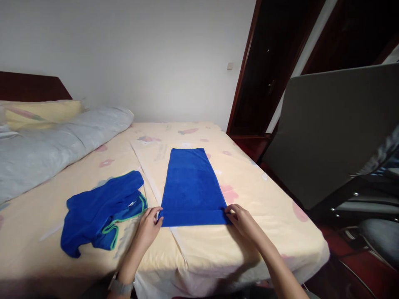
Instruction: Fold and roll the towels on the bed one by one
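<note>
A blue towel (191,182) lies flat on the bed, long side running away from me, with a narrow strip folded over along its near edge. At the left end of that strip, my left hand (149,224) pinches the corner between thumb and fingers; a small white bit, perhaps a label, shows there. My right hand (241,220) grips the strip's right end the same way. Left of my left hand is a crumpled blue cloth (99,207) with green edging, lying in a loose heap.
The bed (274,220) has a pale yellow patterned sheet. A rolled grey quilt (62,143) and a yellow pillow (43,112) lie at the left, before a dark headboard (31,86). To the right stand a large dark grey panel (330,133) and a dark door (268,62).
</note>
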A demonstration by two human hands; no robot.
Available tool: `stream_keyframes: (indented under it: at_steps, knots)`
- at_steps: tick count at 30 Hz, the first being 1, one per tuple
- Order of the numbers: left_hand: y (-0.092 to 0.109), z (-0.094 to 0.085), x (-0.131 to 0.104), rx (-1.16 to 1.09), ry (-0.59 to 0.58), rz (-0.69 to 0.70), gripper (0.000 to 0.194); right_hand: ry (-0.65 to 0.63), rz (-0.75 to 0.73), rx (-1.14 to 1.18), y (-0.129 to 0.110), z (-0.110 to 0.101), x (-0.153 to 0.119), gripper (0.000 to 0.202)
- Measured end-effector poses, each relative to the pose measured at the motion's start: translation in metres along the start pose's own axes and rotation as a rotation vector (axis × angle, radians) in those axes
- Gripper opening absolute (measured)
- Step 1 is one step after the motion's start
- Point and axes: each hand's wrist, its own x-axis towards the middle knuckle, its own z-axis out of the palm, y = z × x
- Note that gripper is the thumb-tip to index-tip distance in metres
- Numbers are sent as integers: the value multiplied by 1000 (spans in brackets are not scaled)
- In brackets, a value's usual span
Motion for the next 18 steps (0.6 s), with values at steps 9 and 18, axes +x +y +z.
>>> stream_keyframes:
  at_steps: [9, 18]
  knots:
    - [-6, 7, -8, 192, 56, 153, 23, 38, -57, -297, -1, 6, -2, 21]
    - [18, -7, -18, 410, -76, 488, 31, 90, -298, -391, -22, 1, -6, 23]
